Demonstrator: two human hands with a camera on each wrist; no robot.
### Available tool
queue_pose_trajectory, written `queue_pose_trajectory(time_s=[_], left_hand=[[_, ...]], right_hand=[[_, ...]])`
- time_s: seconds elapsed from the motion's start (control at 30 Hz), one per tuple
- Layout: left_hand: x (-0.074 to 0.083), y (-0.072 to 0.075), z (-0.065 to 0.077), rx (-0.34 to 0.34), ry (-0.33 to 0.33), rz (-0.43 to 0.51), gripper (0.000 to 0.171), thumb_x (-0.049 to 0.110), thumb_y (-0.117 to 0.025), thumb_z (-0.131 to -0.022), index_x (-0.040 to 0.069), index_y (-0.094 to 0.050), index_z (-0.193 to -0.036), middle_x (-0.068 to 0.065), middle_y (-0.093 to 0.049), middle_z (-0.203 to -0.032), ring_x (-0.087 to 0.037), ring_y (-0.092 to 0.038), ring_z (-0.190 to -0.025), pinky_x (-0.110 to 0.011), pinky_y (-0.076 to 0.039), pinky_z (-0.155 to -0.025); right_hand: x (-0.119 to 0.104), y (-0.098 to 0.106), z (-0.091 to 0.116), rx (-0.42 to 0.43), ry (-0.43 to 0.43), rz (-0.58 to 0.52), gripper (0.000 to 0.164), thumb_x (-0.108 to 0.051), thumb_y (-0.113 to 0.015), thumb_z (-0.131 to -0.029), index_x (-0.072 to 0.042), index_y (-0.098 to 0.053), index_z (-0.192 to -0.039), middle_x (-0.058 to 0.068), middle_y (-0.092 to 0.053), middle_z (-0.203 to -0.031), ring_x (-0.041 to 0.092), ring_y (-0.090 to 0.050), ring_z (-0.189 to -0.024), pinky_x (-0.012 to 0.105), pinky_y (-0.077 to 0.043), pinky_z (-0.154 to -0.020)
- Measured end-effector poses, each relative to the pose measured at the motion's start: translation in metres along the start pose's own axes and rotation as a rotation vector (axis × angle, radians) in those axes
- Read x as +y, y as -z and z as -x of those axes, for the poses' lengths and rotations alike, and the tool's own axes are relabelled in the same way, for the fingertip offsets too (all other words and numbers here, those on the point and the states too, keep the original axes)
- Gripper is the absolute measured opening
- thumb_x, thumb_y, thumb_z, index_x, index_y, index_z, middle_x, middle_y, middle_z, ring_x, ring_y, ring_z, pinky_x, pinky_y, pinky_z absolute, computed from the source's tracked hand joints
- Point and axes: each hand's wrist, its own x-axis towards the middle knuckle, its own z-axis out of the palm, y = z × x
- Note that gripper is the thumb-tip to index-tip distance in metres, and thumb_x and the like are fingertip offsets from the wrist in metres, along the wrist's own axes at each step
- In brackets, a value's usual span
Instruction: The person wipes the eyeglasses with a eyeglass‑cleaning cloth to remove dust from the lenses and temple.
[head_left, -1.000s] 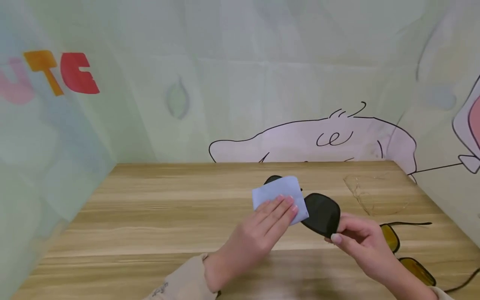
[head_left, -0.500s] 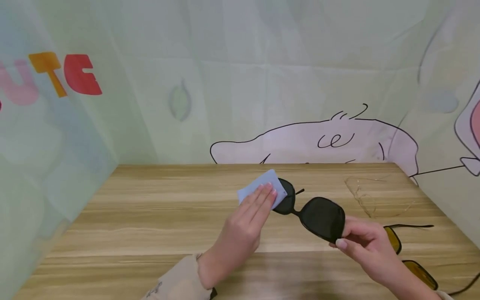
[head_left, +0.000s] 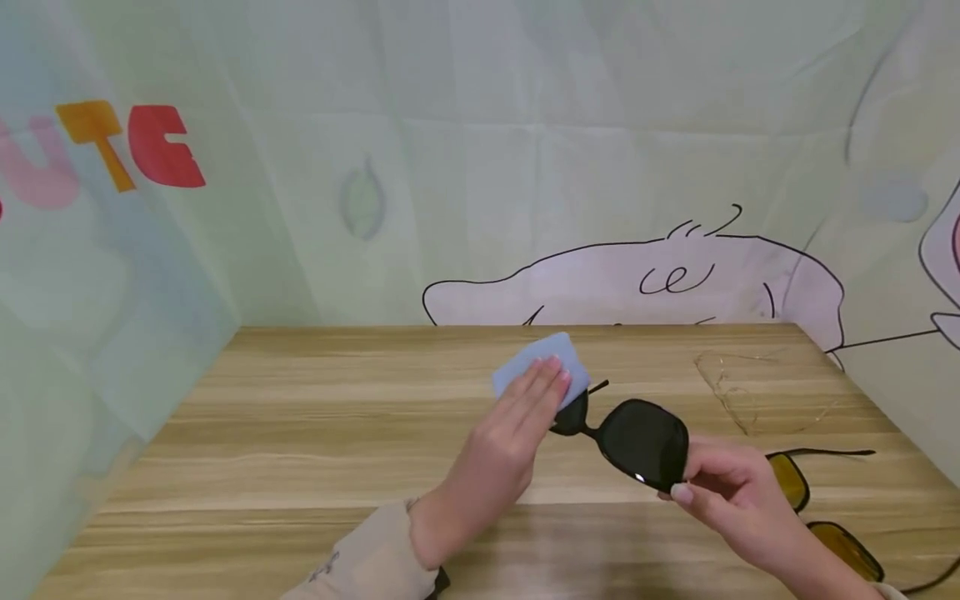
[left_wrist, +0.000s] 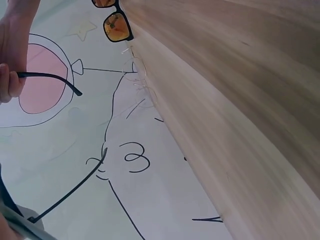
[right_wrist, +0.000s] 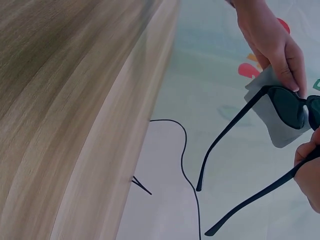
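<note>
My right hand [head_left: 738, 492] pinches the outer edge of a pair of black sunglasses [head_left: 643, 446], holding them tilted above the table. A light blue cleaning cloth [head_left: 525, 360] lies against the far lens, under the straight fingers of my left hand [head_left: 498, 446]. From behind, the right wrist view shows the left thumb at the top of that dark lens [right_wrist: 285, 107], so cloth and lens are pinched between thumb and fingers. Both temples stick out unfolded there, and the cloth [right_wrist: 281, 136] shows past the frame. The cloth hides much of the far lens in the head view.
Black-framed glasses with yellow lenses [head_left: 843, 550] lie at the right, partly behind the right forearm. Thin wire-rimmed glasses [head_left: 726, 400] rest farther back on the wooden table [head_left: 300, 467]. A printed cloth backdrop [head_left: 465, 183] rises behind the table.
The left hand and cloth have moved left from near the bridge to the far lens, then slightly back right. The right hand keeps its grip on the sunglasses, almost unmoved.
</note>
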Motion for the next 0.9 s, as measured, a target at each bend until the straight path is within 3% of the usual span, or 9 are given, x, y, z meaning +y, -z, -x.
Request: queue_pose_trajectory(time_s=[0.27,0.6,0.9], left_hand=[[0.007,-0.002,-0.006,0.004,-0.053,-0.019,0.037,-0.003,-0.027,-0.099,-0.009,-0.054,-0.123,-0.021,-0.055,-0.127,-0.029,-0.051,-0.121,-0.036,-0.040,-0.101],[0.012,-0.002,-0.008,0.017,-0.157,-0.088,0.032,-0.003,-0.037,-0.097,-0.005,-0.057,-0.122,-0.018,-0.057,-0.126,-0.028,-0.051,-0.121,-0.039,-0.040,-0.101],[0.011,0.000,-0.006,0.010,-0.183,-0.108,0.032,-0.001,-0.037,-0.098,-0.004,-0.058,-0.122,-0.018,-0.055,-0.128,-0.028,-0.049,-0.122,-0.039,-0.040,-0.102]], right_hand=[[-0.003,-0.002,-0.001,0.005,-0.008,0.021,0.040,0.028,-0.049,-0.073,-0.008,-0.064,-0.081,0.004,-0.064,-0.083,0.012,-0.056,-0.076,0.023,-0.051,-0.062],[0.000,0.001,-0.001,0.051,-0.009,-0.050,0.043,0.032,-0.041,-0.070,-0.003,-0.064,-0.080,0.000,-0.067,-0.092,0.011,-0.061,-0.079,0.021,-0.054,-0.067],[0.003,-0.002,0.000,0.087,-0.053,-0.127,0.043,0.030,-0.041,-0.075,-0.005,-0.065,-0.082,0.001,-0.066,-0.090,0.011,-0.060,-0.079,0.022,-0.054,-0.066]])
